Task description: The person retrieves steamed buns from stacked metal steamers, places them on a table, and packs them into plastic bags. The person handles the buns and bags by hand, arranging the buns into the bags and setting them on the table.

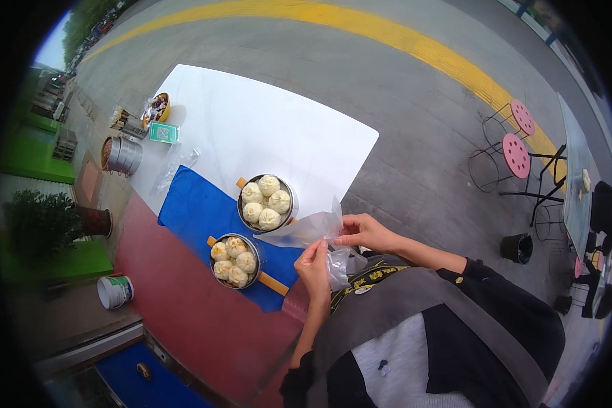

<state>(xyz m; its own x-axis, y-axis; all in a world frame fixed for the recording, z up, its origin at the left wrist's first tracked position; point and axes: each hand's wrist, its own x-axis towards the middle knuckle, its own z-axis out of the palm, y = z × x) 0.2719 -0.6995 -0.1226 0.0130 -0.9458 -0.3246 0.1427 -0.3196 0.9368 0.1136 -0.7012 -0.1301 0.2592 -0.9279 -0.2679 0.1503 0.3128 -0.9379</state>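
Observation:
Between my two hands is a thin translucent plastic bag (306, 228). My left hand (313, 268) pinches it between thumb and fingertips, with crumpled clear plastic beside the palm. My right hand (364, 233) grips its upper edge with the thumb and forefinger. Just left of the bag, a round metal steamer (291, 196) holds several steamed buns (269, 184). Nearer to me, a second metal steamer (257, 255) holds several more buns (236, 247), some yellowish on top. Light wooden strips (273, 283) show under the steamers, on a blue cloth (194, 196) over the table.
On the white table (265, 122) stand a bowl of wrapped items (157, 108), a chopstick holder (128, 122), a green card stand (164, 132) and stacked steamers (122, 155). A white bucket (115, 292) is at lower left. Pink stools (516, 155) stand at right.

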